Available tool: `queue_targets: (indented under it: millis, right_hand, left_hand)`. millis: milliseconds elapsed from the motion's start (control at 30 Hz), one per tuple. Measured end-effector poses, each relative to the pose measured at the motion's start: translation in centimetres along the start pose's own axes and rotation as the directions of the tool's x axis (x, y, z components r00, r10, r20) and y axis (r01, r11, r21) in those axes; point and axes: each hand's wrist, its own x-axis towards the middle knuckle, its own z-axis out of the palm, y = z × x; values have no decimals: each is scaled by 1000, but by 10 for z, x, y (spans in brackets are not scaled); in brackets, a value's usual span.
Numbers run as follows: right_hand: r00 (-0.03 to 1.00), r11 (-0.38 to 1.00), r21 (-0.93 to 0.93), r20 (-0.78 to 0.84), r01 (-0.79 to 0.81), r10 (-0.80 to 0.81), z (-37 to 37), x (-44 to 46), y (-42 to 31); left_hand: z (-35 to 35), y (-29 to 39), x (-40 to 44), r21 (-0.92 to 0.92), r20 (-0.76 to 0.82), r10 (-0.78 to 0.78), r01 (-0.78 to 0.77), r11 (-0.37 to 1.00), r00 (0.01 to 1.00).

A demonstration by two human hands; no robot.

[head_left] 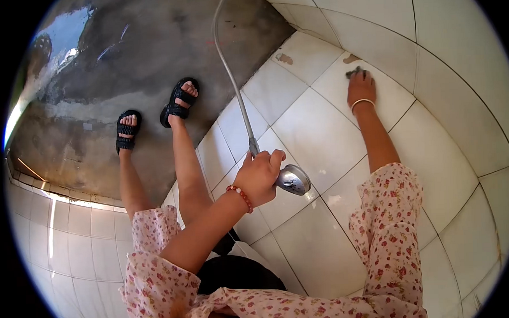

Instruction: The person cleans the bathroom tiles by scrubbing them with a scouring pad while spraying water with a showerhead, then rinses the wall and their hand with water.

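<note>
My left hand (259,178), with a red beaded bracelet at its wrist, is wrapped round the handle of a silver shower head (293,180). From the handle a metal shower hose (229,70) runs up past the top of the view. The shower head's round end points right, over white tiles, and no water shows coming out. Farther off, my right hand (362,88) presses a small dark grey scouring pad (354,72) on the tiled surface (326,123). Its fingers cover most of the pad. A pale bangle circles that wrist.
Brown patches (284,58) mark the tiles near the far edge. A tiled wall (373,26) rises along the right. My feet in black sandals (179,103) stand on a wet grey concrete floor (95,103). A black object (241,271) lies beneath my left arm.
</note>
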Motion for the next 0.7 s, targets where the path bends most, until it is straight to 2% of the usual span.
queue_targets:
  millis: [67, 100, 133, 200, 267, 333, 400, 467, 500, 533, 600, 667, 700]
  right_hand:
    - [972, 945, 249, 53, 211, -230, 5, -21, -54]
    - [940, 888, 334, 16, 316, -341, 7, -42, -87]
    - [851, 805, 414, 121, 425, -511, -14, -63, -111]
    - [771, 689, 511, 77, 514, -632, -22, -106, -141]
    - [775, 770, 463, 239, 438, -585, -37, -101, -126]
    - [886, 941, 163, 320, 298, -336, -35, -85, -83]
    - [972, 992, 115, 235, -46, 18, -49, -70, -20]
    - [944, 957, 19, 171, -289, 282, -60, -78, 25]
    - [930, 939, 34, 156, -343, 334, -59, -88, 34]
    - [916, 921, 62, 146, -385, 374, -42, -91, 32]
    - [936, 946, 124, 230, -300, 266, -36, -119, 24]
    - [965, 984, 138, 250, -111, 74, -8, -149, -17]
    - [957, 953, 252, 271, -169, 98, -1, -163, -46]
  left_hand:
    - [-8, 6, -3, 34, -4, -40, 40, 999, 999]
    - [-9, 4, -6, 55, -10, -45, 46, 997, 999]
    - [-11, -2, -11, 78, -19, -48, 49, 996, 999]
    - [-16, -10, -18, 145, -38, -67, 71, 987, 997]
    - [-19, -15, -25, 121, -46, -82, 87, 989, 996]
    - [-20, -18, -34, 55, -54, -57, 60, 997, 997]
    - [-17, -15, -40, 13, -42, 2, -1, 1000, 999]
    - [-14, -8, -48, 16, -27, 82, -81, 997, 996]
    - [-12, -4, -51, -13, -26, 104, -105, 994, 994]
    - [-3, -6, -47, -34, -21, 111, -112, 993, 994]
    - [-1, 12, -54, -85, -14, 130, -130, 988, 991]
    - [4, 25, -56, -129, -6, 183, -182, 975, 983]
    - [7, 33, -55, -140, -9, 209, -208, 968, 978]
